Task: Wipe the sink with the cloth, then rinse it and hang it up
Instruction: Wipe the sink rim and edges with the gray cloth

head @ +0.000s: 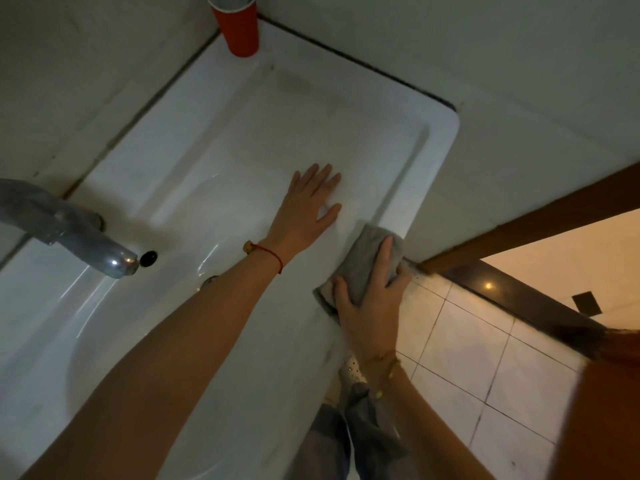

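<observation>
Cloth [362, 268] on sink [440, 161] rim, red cup [239, 29] beyond

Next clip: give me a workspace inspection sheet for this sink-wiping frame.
Surface: white sink, flat ledge beside basin, faint smudges near back corner.
Job's things: grey cloth on the sink's front rim.
Clutter: red cup in the back corner.
Grippers: right hand pressing cloth; left hand flat on ledge, empty.
Cables: nothing seen.
Surroundings: metal faucet, drain hole, tiled floor, wooden door frame.
</observation>
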